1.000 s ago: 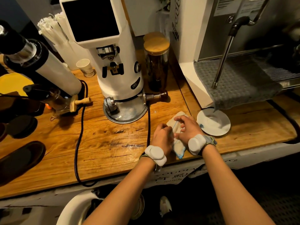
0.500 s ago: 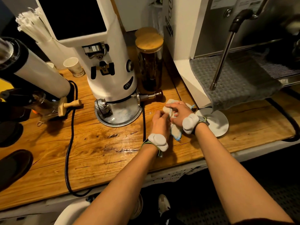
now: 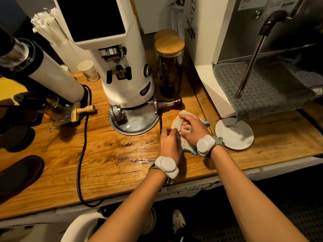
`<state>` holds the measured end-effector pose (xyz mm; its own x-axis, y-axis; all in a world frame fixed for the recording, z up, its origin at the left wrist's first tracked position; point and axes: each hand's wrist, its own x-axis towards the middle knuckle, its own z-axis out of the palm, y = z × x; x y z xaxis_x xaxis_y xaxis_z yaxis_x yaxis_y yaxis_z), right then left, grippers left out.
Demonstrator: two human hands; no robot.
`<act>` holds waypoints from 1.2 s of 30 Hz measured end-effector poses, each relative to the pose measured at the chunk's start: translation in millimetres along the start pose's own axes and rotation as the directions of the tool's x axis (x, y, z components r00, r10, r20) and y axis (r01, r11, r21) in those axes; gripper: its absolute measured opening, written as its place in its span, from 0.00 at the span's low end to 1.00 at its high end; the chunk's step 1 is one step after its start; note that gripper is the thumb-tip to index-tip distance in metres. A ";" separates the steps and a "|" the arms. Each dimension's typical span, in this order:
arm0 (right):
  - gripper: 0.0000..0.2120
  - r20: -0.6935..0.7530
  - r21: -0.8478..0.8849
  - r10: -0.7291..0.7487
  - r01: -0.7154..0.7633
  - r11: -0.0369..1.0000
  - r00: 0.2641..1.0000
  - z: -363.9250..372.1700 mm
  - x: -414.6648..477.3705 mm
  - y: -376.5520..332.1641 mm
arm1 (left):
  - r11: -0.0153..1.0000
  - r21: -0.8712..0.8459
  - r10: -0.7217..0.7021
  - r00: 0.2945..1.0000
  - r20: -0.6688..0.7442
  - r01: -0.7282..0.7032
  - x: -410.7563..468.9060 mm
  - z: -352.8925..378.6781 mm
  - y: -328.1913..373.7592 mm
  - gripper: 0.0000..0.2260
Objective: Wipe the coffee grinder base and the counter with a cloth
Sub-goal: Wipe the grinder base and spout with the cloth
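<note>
A white coffee grinder (image 3: pixel 125 70) stands on the wooden counter (image 3: pixel 108 158), its round metal base (image 3: pixel 138 121) dusted with pale residue. Just right of the base lies a beige cloth with blue stitching (image 3: pixel 176 119), bunched on the counter. My right hand (image 3: pixel 191 129) rests on top of the cloth with fingers curled into it. My left hand (image 3: pixel 170 145) pinches the cloth's near left edge. Both wrists carry white bands.
A black cable (image 3: pixel 82 154) loops across the counter left of the grinder and another runs beside the base. A white saucer (image 3: pixel 234 135) sits right of the cloth, under the espresso machine (image 3: pixel 244 41) with its steam wand (image 3: pixel 250 63). A lidded glass jar (image 3: pixel 168 67) stands behind.
Both hands and the cloth have shifted away from the counter's front edge, toward the grinder base. The view has also moved closer to the counter.
</note>
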<state>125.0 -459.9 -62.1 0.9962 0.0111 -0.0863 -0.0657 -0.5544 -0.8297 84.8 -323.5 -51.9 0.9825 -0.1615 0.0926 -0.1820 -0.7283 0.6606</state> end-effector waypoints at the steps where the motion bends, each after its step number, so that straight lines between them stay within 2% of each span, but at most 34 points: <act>1: 0.32 0.020 0.010 -0.010 0.010 1.000 1.000 2.1 3.2 -1.9 | 1.000 -0.009 -0.014 1.000 0.001 0.014 -0.8 -1.4 -0.3 0.16; 4: 0.31 0.082 0.023 -0.051 0.049 0.999 0.995 10.4 15.1 -7.7 | 0.999 -0.026 -0.046 0.999 -0.023 0.045 1.4 -5.5 -5.7 0.16; 13: 0.26 0.111 0.012 -0.098 0.097 0.995 0.989 29.5 39.4 -20.8 | 0.996 -0.013 -0.094 0.995 -0.021 0.093 8.8 -12.2 -15.8 0.16; 18: 0.19 0.126 -0.010 -0.123 0.125 0.992 0.984 23.6 38.9 -23.9 | 0.994 -0.021 -0.108 0.993 -0.049 0.107 6.5 -13.2 -16.8 0.16; 23: 0.10 0.187 0.038 -0.114 0.109 0.993 0.976 19.0 28.5 -19.8 | 0.997 0.018 -0.070 0.997 -0.045 0.070 -0.8 -17.7 -20.8 0.11; 29: 0.16 0.326 -0.021 -0.105 0.118 0.993 0.940 9.7 13.1 -24.5 | 0.998 0.041 -0.044 0.999 -0.024 0.045 -18.2 -24.2 -25.1 0.07; 33: 0.15 0.403 -0.051 -0.047 0.074 0.996 0.914 7.3 -0.2 -26.8 | 0.996 0.085 -0.015 0.999 0.042 0.012 -29.7 -26.7 -29.0 0.04; 36: 0.16 0.376 -0.092 -0.043 0.084 0.992 0.925 9.8 -3.6 -23.5 | 0.997 0.082 -0.018 0.997 0.075 0.012 -26.4 -31.1 -29.2 0.06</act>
<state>122.5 -438.7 -47.7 0.9033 0.3476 -0.2515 0.0235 -0.6255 -0.7799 65.3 -277.2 -50.4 0.9799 -0.1979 0.0243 -0.1728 -0.7821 0.5987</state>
